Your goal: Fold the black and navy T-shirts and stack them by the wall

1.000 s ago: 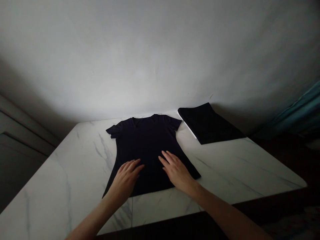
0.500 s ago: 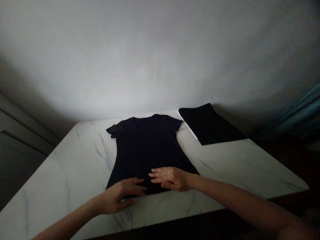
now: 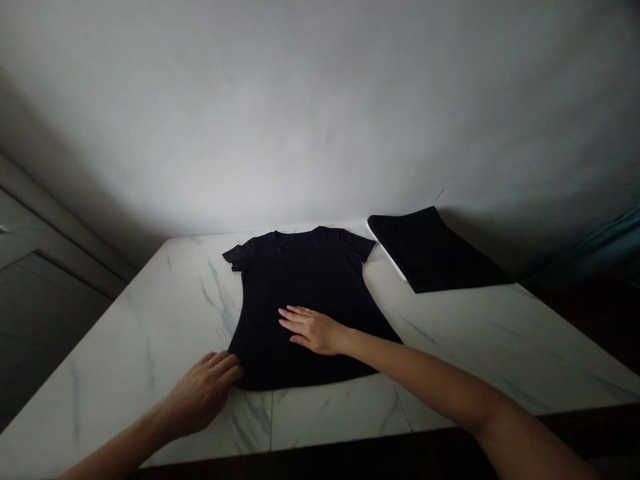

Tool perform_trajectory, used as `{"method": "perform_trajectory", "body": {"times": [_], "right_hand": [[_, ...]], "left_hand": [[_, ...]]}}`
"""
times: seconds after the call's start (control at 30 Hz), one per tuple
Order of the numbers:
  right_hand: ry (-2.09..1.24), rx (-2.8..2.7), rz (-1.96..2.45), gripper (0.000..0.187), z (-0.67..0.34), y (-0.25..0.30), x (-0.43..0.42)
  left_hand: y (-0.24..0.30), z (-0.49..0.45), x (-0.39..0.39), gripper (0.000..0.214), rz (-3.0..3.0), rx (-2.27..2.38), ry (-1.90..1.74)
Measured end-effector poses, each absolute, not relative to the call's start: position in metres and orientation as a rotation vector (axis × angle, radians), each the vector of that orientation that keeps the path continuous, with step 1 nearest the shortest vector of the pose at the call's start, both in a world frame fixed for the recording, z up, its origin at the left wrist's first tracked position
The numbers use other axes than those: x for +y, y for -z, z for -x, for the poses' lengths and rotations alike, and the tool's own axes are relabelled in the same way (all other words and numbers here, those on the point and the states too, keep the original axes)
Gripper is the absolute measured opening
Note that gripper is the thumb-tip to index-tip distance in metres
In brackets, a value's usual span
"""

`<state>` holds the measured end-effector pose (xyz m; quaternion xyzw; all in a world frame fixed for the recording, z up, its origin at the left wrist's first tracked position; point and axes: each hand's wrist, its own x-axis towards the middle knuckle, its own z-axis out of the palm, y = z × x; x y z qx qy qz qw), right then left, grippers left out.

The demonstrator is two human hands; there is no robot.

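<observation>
1. Wall (image 3: 320,120): pale, matt, faintly uneven; rises behind the table's far edge.
2. Table (image 3: 125,373): white top, grey marble-like veining, smooth; thin straight seams near the front.
3. Folded black cloth (image 3: 440,253): flat, angular, white edge showing along one side; lies at right, just beside the T-shirt's sleeve.
4. Teal fabric (image 3: 590,247): draped, dim, beyond the table's right end.
5. Grey panelling (image 3: 45,293): ridged, at far left.
6. T-shirt (image 3: 310,280): dark, soft knit, short sleeves, flared hem; spread at table centre, neckline toward wall.
7. Right hand (image 3: 313,330): fingers extended, palm down over the shirt's lower middle; forearm covers part of its right edge.
8. Left hand (image 3: 207,387): fingers curled at the hem's left corner; whether they pinch cloth, cannot tell.
</observation>
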<state>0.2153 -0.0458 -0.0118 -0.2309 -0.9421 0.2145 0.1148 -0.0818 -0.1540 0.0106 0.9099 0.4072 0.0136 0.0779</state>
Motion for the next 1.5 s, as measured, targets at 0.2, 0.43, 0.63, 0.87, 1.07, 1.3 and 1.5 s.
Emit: {"method": "perform_trajectory", "body": {"times": [0.2, 0.43, 0.63, 0.87, 1.07, 1.3, 1.5], "right_hand": [[-0.446, -2.859, 0.586, 0.063, -0.167, 0.021, -0.061], [-0.487, -2.948, 0.292, 0.044, -0.141, 0.013, -0.069], [-0.468, -2.967, 0.337, 0.056, -0.127, 0.016, -0.082], [-0.439, -2.619, 1.009, 0.052, -0.153, 0.012, -0.046], [-0.235, -2.475, 1.452, 0.065, -0.237, 0.039, -0.041], [-0.072, -2.233, 1.797, 0.074, -0.306, 0.052, -0.071], [-0.118, -2.4, 1.626, 0.068, -0.271, 0.037, -0.068]], "left_hand": [[-0.021, 0.092, -0.155, 0.027, -2.593, 1.154, -0.094], [-0.022, 0.098, -0.157, 0.027, -2.602, 1.133, -0.044], [-0.05, 0.096, -0.153, 0.028, -2.395, 1.181, 0.134], [-0.068, 0.084, -0.137, 0.021, -2.3, 1.177, 0.268], [-0.071, 0.078, -0.13, 0.026, -2.306, 1.223, 0.356], [-0.071, 0.051, -0.098, 0.023, -2.332, 1.146, 0.324], [-0.014, -0.056, -0.062, 0.04, -2.641, 1.293, -0.369]]}}
